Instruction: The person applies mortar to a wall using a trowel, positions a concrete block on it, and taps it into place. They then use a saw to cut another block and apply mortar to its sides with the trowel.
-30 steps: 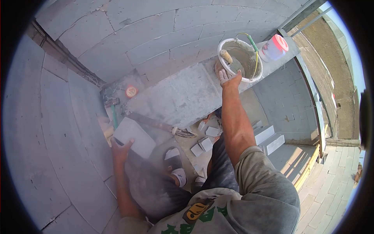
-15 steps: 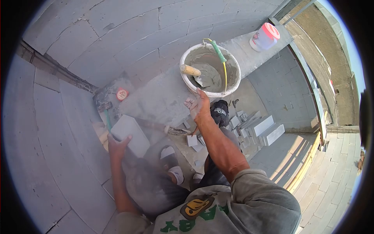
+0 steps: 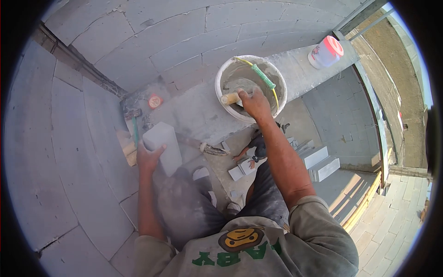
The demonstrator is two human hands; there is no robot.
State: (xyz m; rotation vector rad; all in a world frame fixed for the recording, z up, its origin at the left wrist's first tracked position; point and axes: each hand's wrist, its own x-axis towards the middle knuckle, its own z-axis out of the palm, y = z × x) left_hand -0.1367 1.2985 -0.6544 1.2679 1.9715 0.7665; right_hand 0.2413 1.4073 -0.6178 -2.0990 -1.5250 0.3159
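Observation:
A pale grey block (image 3: 162, 143) stands tilted at the lower left, and my left hand (image 3: 150, 158) grips its near side with the thumb over the face. My right hand (image 3: 255, 104) reaches over the rim of a white bucket (image 3: 218, 83), its fingers closed at the wooden handle of a trowel (image 3: 230, 99). Wet grey mortar (image 3: 242, 84) lies in the bucket around the trowel's blade, which is partly hidden. The bucket's yellow wire handle with a green grip (image 3: 263, 76) rests across its right side.
The bucket stands on a ledge (image 3: 194, 111) beside a block wall (image 3: 180, 41). A pink-lidded jug (image 3: 326, 52), a red tape roll (image 3: 155, 101), a green-handled hammer (image 3: 135, 124) and a brush-like tool (image 3: 213, 149) are around. Below, a co-worker (image 3: 258, 147) bends by stacked blocks (image 3: 318, 161).
My right hand has moved from outside the bucket's near rim onto the trowel handle. My left hand keeps hold of the block. The co-worker's hands below have come into view on the blocks.

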